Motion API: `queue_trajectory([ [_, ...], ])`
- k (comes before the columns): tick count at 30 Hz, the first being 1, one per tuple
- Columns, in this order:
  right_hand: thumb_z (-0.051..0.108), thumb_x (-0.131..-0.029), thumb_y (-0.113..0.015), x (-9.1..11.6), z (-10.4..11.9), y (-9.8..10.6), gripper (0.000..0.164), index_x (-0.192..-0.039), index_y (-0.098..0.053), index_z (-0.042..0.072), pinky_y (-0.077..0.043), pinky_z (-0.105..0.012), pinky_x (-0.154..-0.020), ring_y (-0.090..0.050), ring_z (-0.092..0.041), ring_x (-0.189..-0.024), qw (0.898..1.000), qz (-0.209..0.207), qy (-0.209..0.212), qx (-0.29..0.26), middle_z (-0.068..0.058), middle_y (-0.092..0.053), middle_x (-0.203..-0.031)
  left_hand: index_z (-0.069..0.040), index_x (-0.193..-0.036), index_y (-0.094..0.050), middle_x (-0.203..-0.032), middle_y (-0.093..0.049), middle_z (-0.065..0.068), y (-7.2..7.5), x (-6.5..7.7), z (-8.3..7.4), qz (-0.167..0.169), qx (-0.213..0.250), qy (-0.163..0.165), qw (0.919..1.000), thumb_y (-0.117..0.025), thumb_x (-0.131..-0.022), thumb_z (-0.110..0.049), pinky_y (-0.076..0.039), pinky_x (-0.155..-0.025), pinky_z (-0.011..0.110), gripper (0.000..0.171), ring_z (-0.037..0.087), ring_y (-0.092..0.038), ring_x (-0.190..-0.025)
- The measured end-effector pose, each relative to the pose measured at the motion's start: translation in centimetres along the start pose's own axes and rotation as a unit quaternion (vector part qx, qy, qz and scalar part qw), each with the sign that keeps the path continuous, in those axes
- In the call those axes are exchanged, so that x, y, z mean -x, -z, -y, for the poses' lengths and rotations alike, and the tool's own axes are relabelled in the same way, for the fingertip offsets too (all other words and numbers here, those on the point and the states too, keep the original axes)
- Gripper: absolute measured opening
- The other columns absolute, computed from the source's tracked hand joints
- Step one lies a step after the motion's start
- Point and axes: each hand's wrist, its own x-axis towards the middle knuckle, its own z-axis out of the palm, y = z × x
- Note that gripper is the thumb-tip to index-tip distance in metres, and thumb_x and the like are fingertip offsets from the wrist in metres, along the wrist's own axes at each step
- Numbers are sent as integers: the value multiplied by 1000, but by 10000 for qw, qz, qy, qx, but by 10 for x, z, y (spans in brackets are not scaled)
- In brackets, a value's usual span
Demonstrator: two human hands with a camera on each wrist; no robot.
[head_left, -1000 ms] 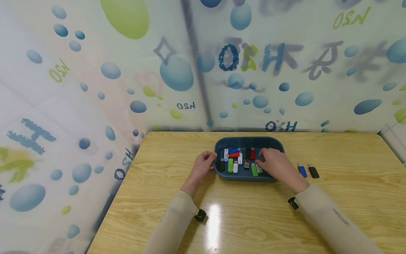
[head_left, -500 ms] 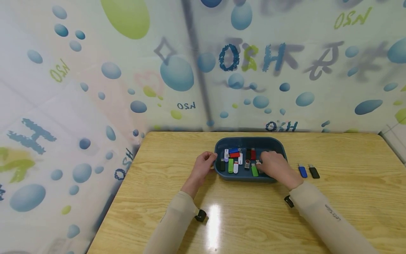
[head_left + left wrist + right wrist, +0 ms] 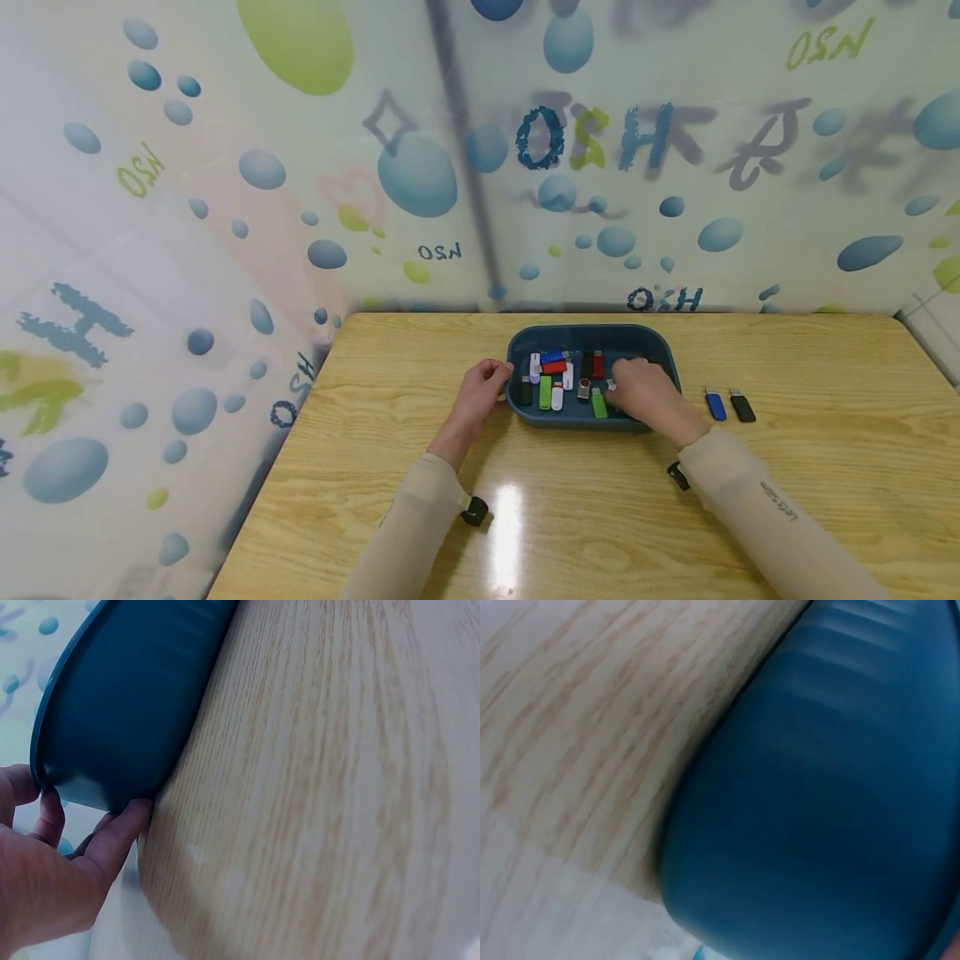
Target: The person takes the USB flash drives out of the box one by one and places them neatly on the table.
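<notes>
My left hand point(image 3: 483, 382) pinches the left end of a dark blue plastic bin point(image 3: 592, 423) on the table. In the left wrist view, the left hand point(image 3: 64, 874) has thumb and fingers at the rim and lower edge of the bin point(image 3: 124, 705). My right hand point(image 3: 647, 390) reaches inside the bin's right half, its fingers bent downward. A metal connector shows at its fingertips; the rest of that piece and the grip are hidden. A green USB flash drive point(image 3: 599, 405) lies just left of it. Only the bin's outer wall point(image 3: 802, 795) fills the right wrist view.
Several other USB flash drives lie in the bin, among them a red one point(image 3: 554, 367) and a light green one point(image 3: 545, 393). Right of the bin, a blue drive point(image 3: 716, 405) and a black drive point(image 3: 742, 407) lie on the wooden table point(image 3: 585, 508). A patterned wall point(image 3: 420, 250) stands behind.
My right hand has moved slightly down and left inside the bin, covering the grey drive that showed earlier. The green drive beside it has shifted a little left. My left hand stays put.
</notes>
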Motion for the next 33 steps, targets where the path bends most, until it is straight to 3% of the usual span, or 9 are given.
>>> queue_trajectory([
  [12, 10, -92, -69, 2, -1, 3, 20, -74, -61, 5, -32, -31, -54, -44, -20, -63, 9993, -224, 96, -290, -5, -49, -70, -1, -115, -61, -105, -55, 6, 0, 0, -1, 46, 19, 52, 10000, -58, -107, -27, -60, -86, 36, 28, 20, -55, -94],
  [17, 12, -91, -69, 10, -4, 13, 16, -96, -69, -3, -52, -39, -63, -56, -23, -72, 9957, -704, 191, -568, -15, -66, -91, -1, -114, -61, -105, -56, 6, -1, 0, -1, 32, 25, -1, 10000, -58, -107, -27, -61, -86, 37, 27, 20, -56, -95],
  [21, 13, -93, -67, 20, -9, 22, 26, -109, -66, -7, -56, -44, -68, -60, -25, -77, 9922, -925, 251, -799, -21, -68, -104, 0, -113, -61, -104, -56, 6, 0, 0, 0, 31, 25, -42, 10000, -58, -107, -26, -61, -84, 36, 27, 19, -56, -94],
  [29, 14, -94, -64, 40, -24, 39, 28, -111, -66, -7, -49, -34, -56, -58, -21, -67, 9858, -1262, 126, -1099, -15, -69, -93, 0, -115, -61, -106, -56, 7, 0, -1, 0, 57, -7, -4, 10000, -57, -107, -26, -61, -85, 37, 28, 20, -56, -95],
  [33, 15, -92, -64, 49, -36, 47, 33, -114, -64, -10, -50, -37, -58, -59, -25, -72, 9842, -1398, 17, -1085, -17, -67, -93, 0, -116, -61, -109, -57, 8, 0, 0, -2, 70, -18, 37, 10000, -56, -108, -26, -60, -89, 40, 28, 21, -57, -97],
])
